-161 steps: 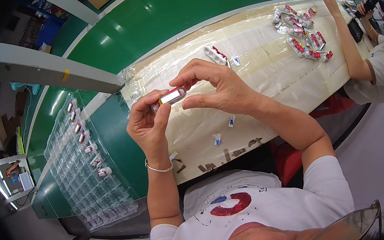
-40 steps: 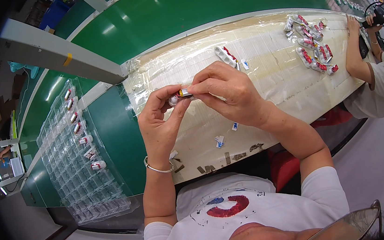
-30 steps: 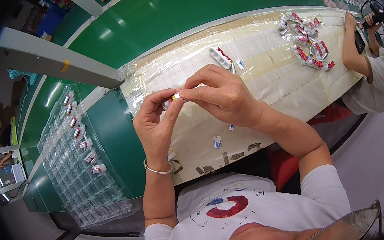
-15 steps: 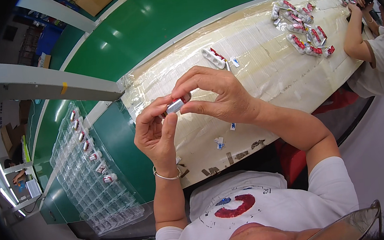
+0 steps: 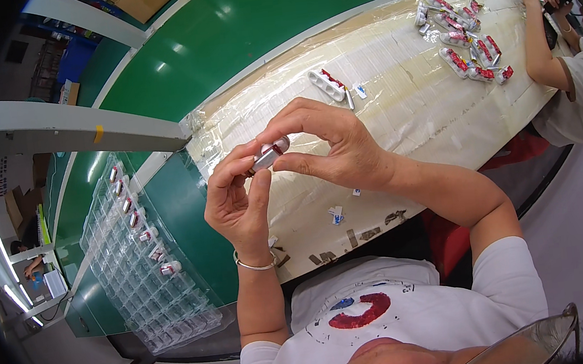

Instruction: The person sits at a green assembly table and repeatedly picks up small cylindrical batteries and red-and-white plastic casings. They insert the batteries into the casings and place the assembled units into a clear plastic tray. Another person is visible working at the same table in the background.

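Note:
Both of my hands are raised over the near left part of the table, pinching one small capsule-shaped silver and red piece between them. My left hand holds its lower left end between thumb and fingers. At the upper right end, my right hand grips it with thumb and forefinger. Fingertips cover part of the piece, so its full shape is hidden. Beyond my hands lies a white oblong shell with red on it, beside a thin silver rod and a small white-and-blue tag.
To the left, a clear plastic blister tray carries several red-and-silver pieces. Several white-and-red parts are piled at the far right, near a co-worker's arm. A grey post crosses the upper left. Small tags lie nearer me.
The piece has turned slightly in my fingers, showing more of its rounded pale end. My grip stays much the same. The co-worker's forearm has swung farther forward over the table.

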{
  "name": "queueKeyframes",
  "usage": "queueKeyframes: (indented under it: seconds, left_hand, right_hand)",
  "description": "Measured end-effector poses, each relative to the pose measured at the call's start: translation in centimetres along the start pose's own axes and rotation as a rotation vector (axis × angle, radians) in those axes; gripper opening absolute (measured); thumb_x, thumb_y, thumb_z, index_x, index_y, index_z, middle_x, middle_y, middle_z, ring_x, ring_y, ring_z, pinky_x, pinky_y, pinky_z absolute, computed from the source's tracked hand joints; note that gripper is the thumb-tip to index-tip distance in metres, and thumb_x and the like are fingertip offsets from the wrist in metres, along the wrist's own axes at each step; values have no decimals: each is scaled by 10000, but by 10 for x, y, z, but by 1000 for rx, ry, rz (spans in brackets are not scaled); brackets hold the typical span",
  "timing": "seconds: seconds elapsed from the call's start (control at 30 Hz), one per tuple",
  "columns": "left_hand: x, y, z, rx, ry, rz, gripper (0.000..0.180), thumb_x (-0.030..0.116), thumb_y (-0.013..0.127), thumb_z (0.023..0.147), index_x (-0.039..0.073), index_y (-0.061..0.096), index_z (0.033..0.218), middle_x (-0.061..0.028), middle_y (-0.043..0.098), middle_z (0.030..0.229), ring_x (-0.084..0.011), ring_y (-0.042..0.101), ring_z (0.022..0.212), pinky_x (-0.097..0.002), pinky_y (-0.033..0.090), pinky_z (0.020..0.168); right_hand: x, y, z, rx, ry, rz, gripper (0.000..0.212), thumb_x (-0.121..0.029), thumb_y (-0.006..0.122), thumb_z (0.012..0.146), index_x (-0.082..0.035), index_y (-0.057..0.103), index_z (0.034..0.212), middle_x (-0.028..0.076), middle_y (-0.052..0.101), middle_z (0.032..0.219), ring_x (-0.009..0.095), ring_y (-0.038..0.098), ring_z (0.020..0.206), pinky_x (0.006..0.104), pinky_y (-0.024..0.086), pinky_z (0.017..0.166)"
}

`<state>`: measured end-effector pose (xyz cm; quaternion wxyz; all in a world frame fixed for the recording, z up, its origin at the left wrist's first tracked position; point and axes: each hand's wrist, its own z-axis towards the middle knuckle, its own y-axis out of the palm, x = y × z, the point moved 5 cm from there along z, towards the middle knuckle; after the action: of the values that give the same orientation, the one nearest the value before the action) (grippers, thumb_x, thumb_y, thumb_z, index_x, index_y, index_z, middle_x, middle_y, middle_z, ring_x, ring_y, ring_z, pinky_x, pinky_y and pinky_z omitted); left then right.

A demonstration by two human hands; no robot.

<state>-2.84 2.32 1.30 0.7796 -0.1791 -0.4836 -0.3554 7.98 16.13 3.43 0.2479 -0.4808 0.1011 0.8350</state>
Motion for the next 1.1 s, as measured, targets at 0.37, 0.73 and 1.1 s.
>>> queueKeyframes:
  seconds: [0.37,0.73,1.1]
  left_hand:
    - [0,3,3,25,27,13,256,-84,639,883,9,606,1119,-230,613,1266,-257,617,1179,-336,535,964]
    - [6,2,4,39,107,108,401,-108,695,830,-18,587,1206,-205,552,1334,-279,575,1247,-345,536,998]
    - [8,3,5,27,115,148,432,5,745,844,-34,609,1253,-208,573,1321,-310,577,1244,-352,570,977]
  right_hand:
    - [12,8,-4,72,51,132,255,-51,773,823,-51,671,1056,61,634,1042,168,652,980,287,549,864]
    - [24,13,-5,0,306,454,417,-68,739,879,-11,600,1269,66,605,1194,135,618,1065,278,526,975]
    - [31,17,-8,-18,476,617,397,-19,703,900,14,580,1276,72,626,1176,124,619,1059,256,532,941]
